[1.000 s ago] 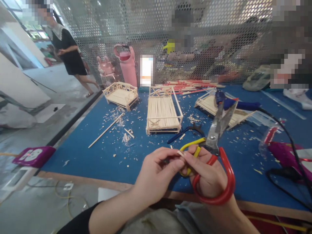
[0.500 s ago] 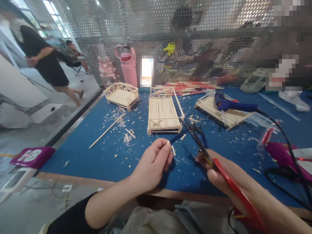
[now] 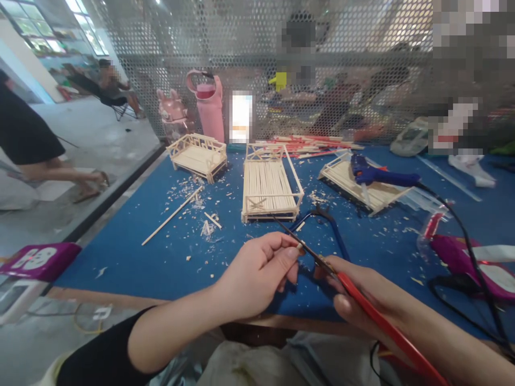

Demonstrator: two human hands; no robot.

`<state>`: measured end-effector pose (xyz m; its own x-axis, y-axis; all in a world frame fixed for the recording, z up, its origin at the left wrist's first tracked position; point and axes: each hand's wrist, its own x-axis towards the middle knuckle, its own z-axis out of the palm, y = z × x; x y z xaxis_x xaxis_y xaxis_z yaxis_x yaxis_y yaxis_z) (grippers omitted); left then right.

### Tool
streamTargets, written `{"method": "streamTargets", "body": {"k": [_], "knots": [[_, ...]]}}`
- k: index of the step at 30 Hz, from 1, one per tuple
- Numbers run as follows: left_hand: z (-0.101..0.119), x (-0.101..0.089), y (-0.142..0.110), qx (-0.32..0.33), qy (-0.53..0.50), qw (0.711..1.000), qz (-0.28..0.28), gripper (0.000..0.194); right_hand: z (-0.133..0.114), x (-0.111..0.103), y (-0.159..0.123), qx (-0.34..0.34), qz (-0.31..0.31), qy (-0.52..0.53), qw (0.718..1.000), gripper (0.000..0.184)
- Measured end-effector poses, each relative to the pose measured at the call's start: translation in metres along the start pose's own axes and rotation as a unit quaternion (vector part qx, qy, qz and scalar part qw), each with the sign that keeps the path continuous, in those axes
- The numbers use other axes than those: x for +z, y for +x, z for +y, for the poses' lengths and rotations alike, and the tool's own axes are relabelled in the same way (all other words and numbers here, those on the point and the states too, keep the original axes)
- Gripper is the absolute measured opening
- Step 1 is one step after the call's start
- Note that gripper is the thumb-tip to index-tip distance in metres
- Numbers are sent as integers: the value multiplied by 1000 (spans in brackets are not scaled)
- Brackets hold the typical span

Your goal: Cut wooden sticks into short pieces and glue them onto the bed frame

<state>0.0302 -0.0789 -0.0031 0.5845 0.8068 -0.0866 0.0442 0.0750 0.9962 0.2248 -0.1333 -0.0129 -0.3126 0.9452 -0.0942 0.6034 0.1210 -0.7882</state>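
My left hand (image 3: 260,273) pinches a tiny wooden stick piece (image 3: 299,247) between thumb and fingers over the blue table's (image 3: 169,262) near edge. My right hand (image 3: 364,295) grips red-handled scissors (image 3: 354,292) seen edge-on. Their thin blades reach up and left across the stick piece, right at my left fingertips. Just beyond lies a small wooden bed frame (image 3: 269,185) made of sticks.
Two more stick models (image 3: 198,155) (image 3: 354,179) stand farther back, a blue glue gun (image 3: 380,174) on the right one with its black cord running right. Blue-handled pliers (image 3: 325,222), a long stick (image 3: 172,214), wood scraps, a pink bottle (image 3: 211,107) and mesh screen surround them. A person walks at left.
My hands drew together again: the scissors, held upright a second ago, then lowered, now have their blades at the stick piece in my left fingers. The person at left walked farther left.
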Motion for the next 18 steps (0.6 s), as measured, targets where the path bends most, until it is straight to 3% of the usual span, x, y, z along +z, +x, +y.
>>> {"method": "streamTargets", "body": {"k": [6, 12, 18], "knots": [[-8, -5, -1, 18, 40, 999, 1, 23, 2, 7, 3, 44, 90, -79, 992, 26], [-15, 1, -7, 61, 98, 993, 18, 26, -7, 9, -1, -69, 141, -161, 974, 14], [-13, 5, -10, 131, 185, 973, 47, 26, -13, 12, -2, -120, 160, -234, 952, 10]]}}
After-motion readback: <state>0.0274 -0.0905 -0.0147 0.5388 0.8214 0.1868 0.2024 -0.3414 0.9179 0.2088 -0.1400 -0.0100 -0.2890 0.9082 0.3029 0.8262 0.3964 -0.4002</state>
